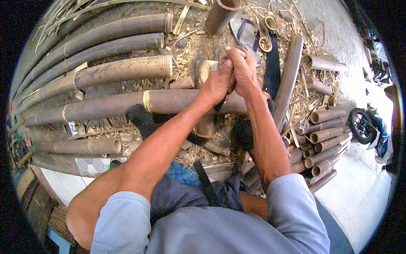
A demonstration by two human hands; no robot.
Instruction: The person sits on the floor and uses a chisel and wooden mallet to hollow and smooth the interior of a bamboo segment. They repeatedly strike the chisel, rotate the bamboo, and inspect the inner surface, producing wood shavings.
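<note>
My left hand and my right hand are closed together round a hand tool, just above a long bamboo pole lying crosswise before me. The tool's dark, narrow end points down by the pole; my fingers hide most of the rest, so its exact kind cannot be made out. Next to my left hand is a pale cut wood block. Beyond my right hand lies a grey sandal with a dark strap. My forearms cover part of the pole.
More bamboo poles lie on the left. An upright bamboo tube stands at the far side. A slanting pole and a stack of cut bamboo tubes are on the right. Shavings cover the ground; a motorcycle stands far right.
</note>
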